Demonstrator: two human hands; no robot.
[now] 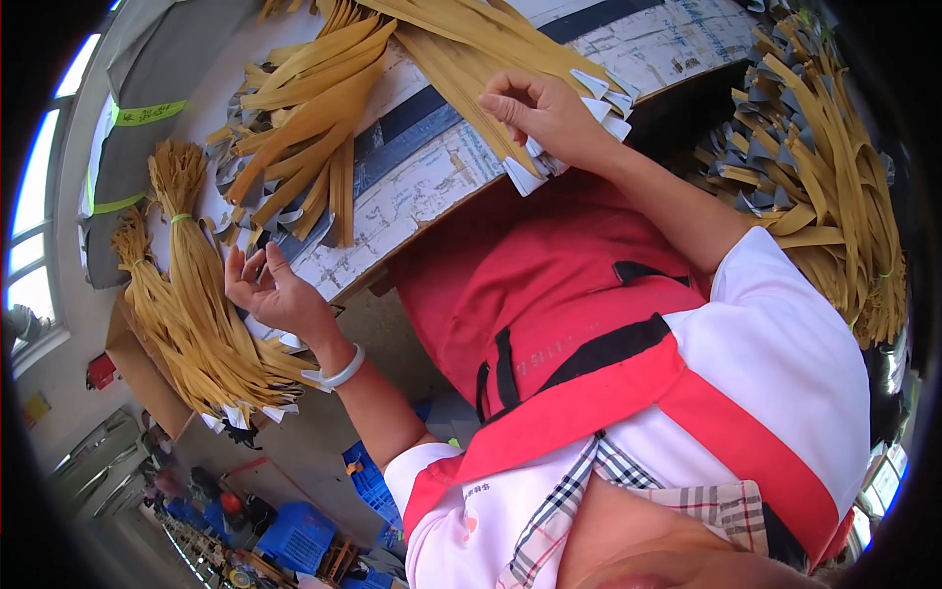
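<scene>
Right hand [545, 113] pinches the white-tipped ends of a fan of yellow strips [471, 49] lying on the worktable [412, 187], fingers curled down on the near ends where the white tips [599, 103] bunch together. Left hand [270, 290] sits palm up and slack at the table's left edge, gripping nothing, just beside a tied bundle of yellow strips [196, 304] (green band near its far end).

Handling, by my reading: strips look thin, flat, light and springy, like bamboo or reed slivers; they bend without kinking but would likely slide over each other and splay if taken mid-length. Best hold seems to be at the capped ends, where they stay aligned.

Materials: strips matte straw-yellow, ribbon-flat, long; tips white, folded to points, paper-like. Table surface pale, scuffed, scribbled over, with a dark stripe [412, 118] across it. More loose strips [294, 128] heaped at left, another pile [824, 167] at right. White wristband [339, 375] on the left wrist. Red apron [549, 294] over a white shirt.
</scene>
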